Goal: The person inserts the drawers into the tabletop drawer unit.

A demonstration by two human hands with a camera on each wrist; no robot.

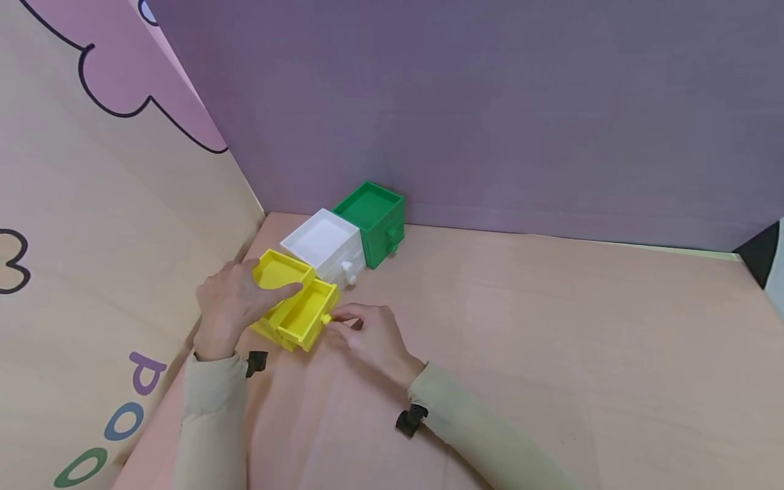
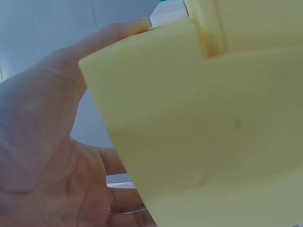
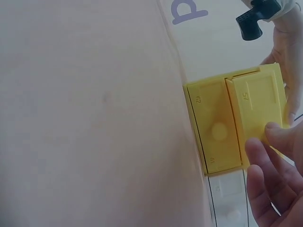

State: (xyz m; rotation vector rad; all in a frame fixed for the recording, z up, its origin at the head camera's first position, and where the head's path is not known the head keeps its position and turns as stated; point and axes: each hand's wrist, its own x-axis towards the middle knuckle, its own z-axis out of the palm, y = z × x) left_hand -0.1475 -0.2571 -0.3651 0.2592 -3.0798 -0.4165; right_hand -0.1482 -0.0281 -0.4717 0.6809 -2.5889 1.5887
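Observation:
A small yellow drawer cabinet stands at the left of the table, its upper drawer pulled partly out and nothing visible inside. My left hand grips the cabinet from its left side, thumb over the top; in the left wrist view the cabinet's yellow side fills much of the picture. With thumb and forefinger, my right hand pinches the round knob of that drawer. The right wrist view shows the lower drawer front set back from the upper one; fingers hide the upper knob there.
Behind the yellow cabinet stand a white drawer cabinet and a green one, in a slanting row. A printed wall rises close on the left and a purple panel behind. Pinkish tabletop extends to the right.

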